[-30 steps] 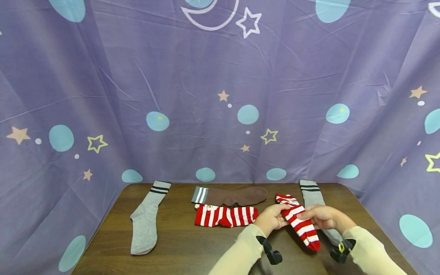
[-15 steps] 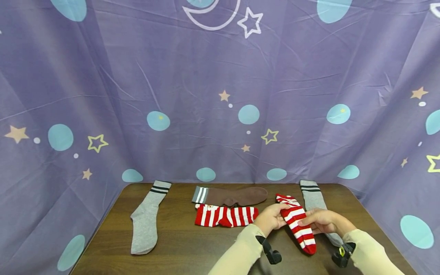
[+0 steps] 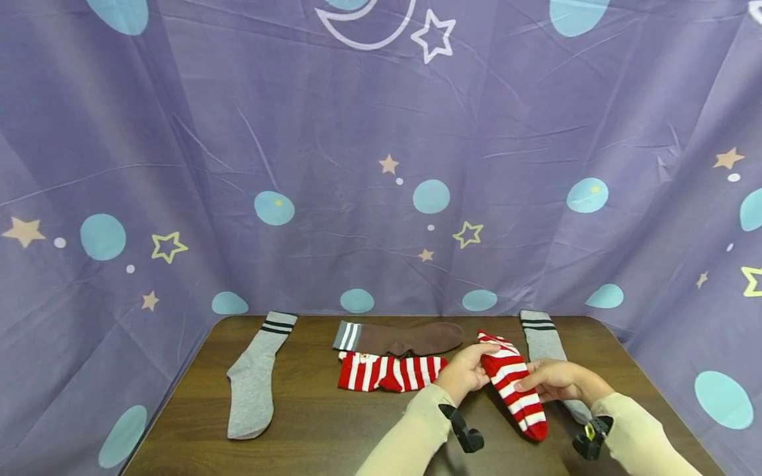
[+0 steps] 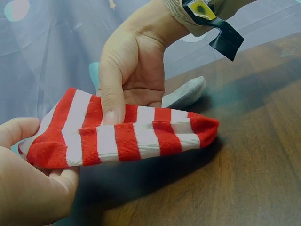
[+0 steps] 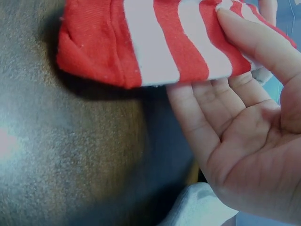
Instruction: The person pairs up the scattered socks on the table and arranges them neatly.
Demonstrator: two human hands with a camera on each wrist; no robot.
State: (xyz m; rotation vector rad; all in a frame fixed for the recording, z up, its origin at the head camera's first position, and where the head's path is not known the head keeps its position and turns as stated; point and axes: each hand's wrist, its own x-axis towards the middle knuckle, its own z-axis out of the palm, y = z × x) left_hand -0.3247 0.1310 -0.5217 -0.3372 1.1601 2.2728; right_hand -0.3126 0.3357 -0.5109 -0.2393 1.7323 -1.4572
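Observation:
A red-and-white striped sock (image 3: 514,387) is held up off the table between both hands, its red toe pointing toward the front. The left hand (image 3: 465,373) pinches it near the upper end, thumb on top. Farther down, the right hand (image 3: 559,381) grips its side, with the thumb (image 4: 112,101) pressing on the stripes and the fingers (image 5: 188,110) underneath. Behind the right hand, a grey sock (image 3: 544,344) with black bands lies partly hidden. A second striped sock (image 3: 387,373) lies flat to the left of the left hand, directly in front of a brown sock (image 3: 411,338).
Another grey sock (image 3: 250,390) with black bands lies at the left of the brown wooden table (image 3: 321,436). A purple curtain (image 3: 357,132) with stars and moons hangs behind the table and along both sides.
The held sock's toe has swung a little to the left, and its upper end has lifted slightly with the left hand. The socks on the table have not moved.

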